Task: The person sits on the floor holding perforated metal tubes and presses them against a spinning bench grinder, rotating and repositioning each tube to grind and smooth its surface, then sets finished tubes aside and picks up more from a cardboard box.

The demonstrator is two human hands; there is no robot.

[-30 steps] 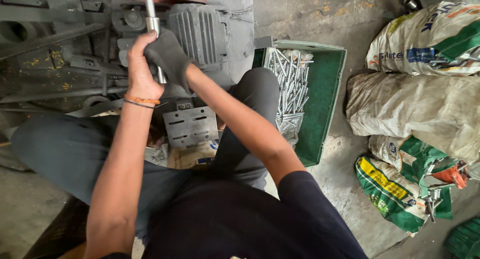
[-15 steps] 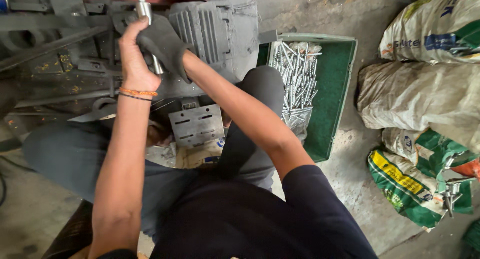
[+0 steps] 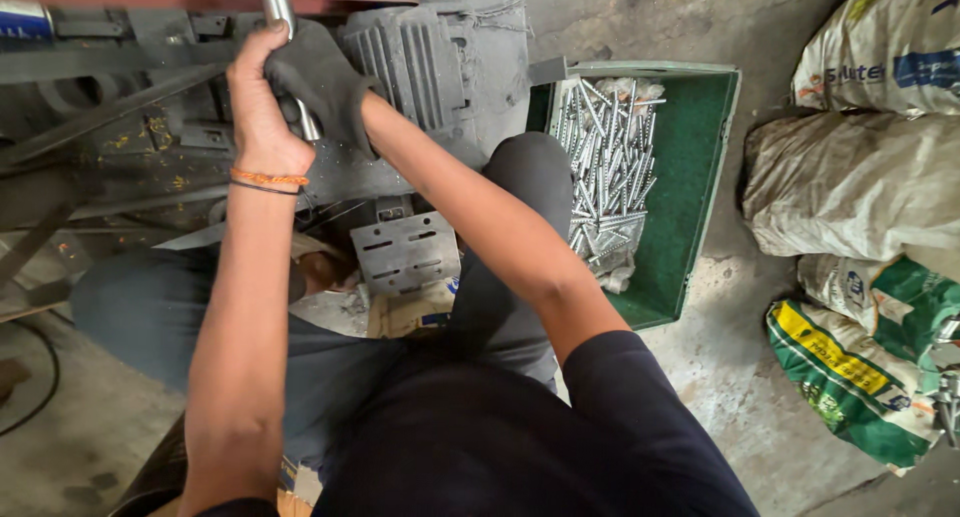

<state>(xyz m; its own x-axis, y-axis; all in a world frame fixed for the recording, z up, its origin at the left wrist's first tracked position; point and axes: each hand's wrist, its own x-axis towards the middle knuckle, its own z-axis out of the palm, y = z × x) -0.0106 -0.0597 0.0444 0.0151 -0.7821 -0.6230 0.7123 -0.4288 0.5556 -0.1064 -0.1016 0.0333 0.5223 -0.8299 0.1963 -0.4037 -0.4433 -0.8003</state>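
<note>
A shiny metal rod stands upright at the top left, against a grey machine. My left hand, bare with an orange thread band on the wrist, wraps the rod from the left. My right hand wears a dark grey glove and grips the same rod from the right, just beside the left hand. A ribbed grey motor housing sits right next to the gloved hand. I am seated low, with my knees spread around a slotted grey metal bracket.
A green tray holding several silver rods lies on the concrete floor to the right. Filled woven sacks are stacked at the far right. Dark machine frame bars fill the left.
The view has shifted slightly, so the tray and sacks sit further right and lower. Both hands stay clasped on the rod in about the same place.
</note>
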